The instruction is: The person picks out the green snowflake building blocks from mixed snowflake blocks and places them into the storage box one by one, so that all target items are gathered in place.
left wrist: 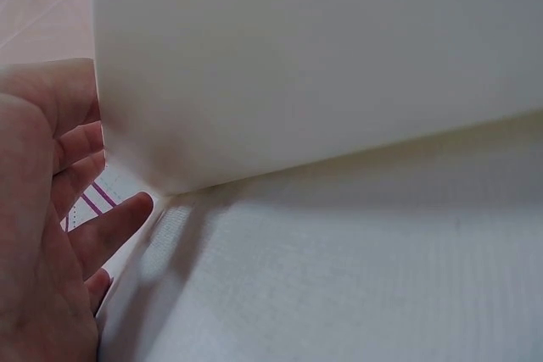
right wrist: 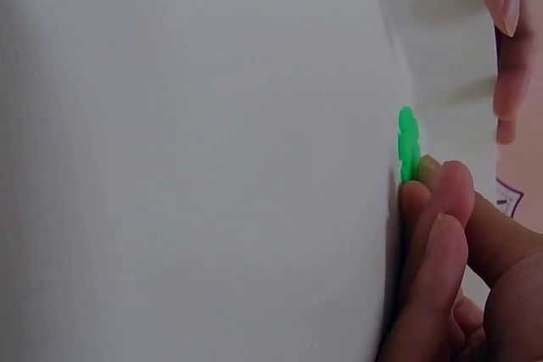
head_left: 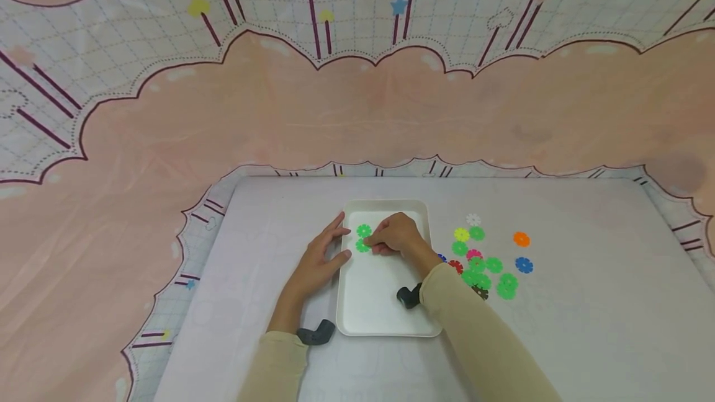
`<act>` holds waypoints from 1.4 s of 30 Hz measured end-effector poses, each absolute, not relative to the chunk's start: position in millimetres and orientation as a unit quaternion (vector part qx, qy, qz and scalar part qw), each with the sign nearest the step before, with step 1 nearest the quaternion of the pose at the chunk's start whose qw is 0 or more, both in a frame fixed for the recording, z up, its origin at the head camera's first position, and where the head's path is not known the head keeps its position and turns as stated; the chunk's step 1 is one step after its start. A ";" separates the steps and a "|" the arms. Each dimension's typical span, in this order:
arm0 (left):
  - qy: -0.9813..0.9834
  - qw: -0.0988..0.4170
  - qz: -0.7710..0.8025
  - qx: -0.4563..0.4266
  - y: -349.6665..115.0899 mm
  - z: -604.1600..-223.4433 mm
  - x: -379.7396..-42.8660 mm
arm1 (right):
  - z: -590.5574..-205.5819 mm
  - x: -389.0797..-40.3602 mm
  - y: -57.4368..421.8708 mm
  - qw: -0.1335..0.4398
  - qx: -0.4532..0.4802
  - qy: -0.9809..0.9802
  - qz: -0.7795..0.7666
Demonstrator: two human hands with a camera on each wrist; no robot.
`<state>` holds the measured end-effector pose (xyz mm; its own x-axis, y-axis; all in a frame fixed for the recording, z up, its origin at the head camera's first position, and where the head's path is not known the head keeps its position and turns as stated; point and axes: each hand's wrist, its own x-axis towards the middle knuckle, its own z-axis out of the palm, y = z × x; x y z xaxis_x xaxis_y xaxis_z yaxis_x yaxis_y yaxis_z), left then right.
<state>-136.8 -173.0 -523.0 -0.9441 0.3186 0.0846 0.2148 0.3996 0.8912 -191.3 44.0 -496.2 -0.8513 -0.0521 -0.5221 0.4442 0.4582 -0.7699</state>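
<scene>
In the head view a white tray (head_left: 374,303) lies on the table. Two green snowflake discs (head_left: 364,229) are in its upper left part, one just below the other. My right hand (head_left: 399,234) reaches over the tray and pinches the lower green disc (head_left: 362,246) between thumb and fingertips. The right wrist view shows a green disc (right wrist: 409,143) nearly edge-on at those fingertips. Along the tray's left rim rests my left hand (head_left: 323,256), its fingers spread and fairly straight. From the left wrist, the hand (left wrist: 51,201) is beside the tray's outer wall (left wrist: 297,65).
Right of the tray lies a loose scatter of snowflake discs, many green (head_left: 476,278), with a yellow one (head_left: 461,234), a white one (head_left: 473,219) and a red one (head_left: 455,266). An orange disc (head_left: 522,239) and a blue disc (head_left: 524,265) lie farther right.
</scene>
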 end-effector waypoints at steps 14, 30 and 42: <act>0.830 0.046 0.529 0.170 -170.4 -524.0 -137.1 | -491.7 -193.9 59.2 0.299 0.108 0.763 -0.562; 0.837 0.047 0.521 0.159 -172.5 -523.1 -138.1 | -449.0 -185.0 85.5 0.297 0.041 0.773 -0.559; 0.834 0.042 0.524 0.169 -174.6 -525.9 -138.8 | -430.7 -172.2 129.1 0.273 -0.013 0.813 -0.514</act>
<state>-138.8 -174.6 -525.9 -0.9393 0.3257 0.1079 0.2384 0.3933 0.8880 -172.2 129.1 -430.7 -0.8503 -0.3029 -0.4303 0.2592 0.4707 -0.8434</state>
